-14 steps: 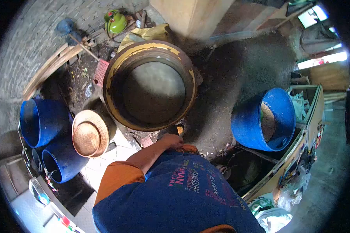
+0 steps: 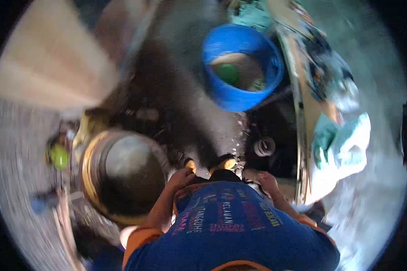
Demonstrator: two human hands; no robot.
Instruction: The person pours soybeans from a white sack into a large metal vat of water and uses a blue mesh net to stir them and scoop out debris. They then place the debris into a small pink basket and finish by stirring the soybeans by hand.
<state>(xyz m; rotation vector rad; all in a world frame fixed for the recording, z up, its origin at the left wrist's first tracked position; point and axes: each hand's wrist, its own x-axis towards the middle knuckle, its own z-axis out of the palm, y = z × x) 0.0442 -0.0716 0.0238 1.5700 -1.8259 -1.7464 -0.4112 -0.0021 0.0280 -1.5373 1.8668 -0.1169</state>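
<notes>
My left hand [image 2: 181,177] hangs low at my left side, near the rim of a large round pot [image 2: 91,178] with pale, cloudy liquid in it. On the other side, my right hand [image 2: 267,181] hangs beside my hip, close to the edge of a dark recess. Motion blur smears the fingers of both hands, and I cannot make out anything held. Ahead stands a blue drum [image 2: 233,101], apart from both hands. Inside it are a pale, grainy mass [image 2: 246,67] and a round green thing [image 2: 227,73].
A wooden-edged partition [image 2: 299,135] runs along the right, with plastic bags [image 2: 343,144] beyond it. Within the dark recess sits a small round object [image 2: 264,147]. A green gas cylinder [image 2: 59,156] stands past the pot. At upper left is a large pale panel [image 2: 54,58].
My view and body have turned right, so the pot now lies to my left and the blue drum ahead. My right hand has come into view.
</notes>
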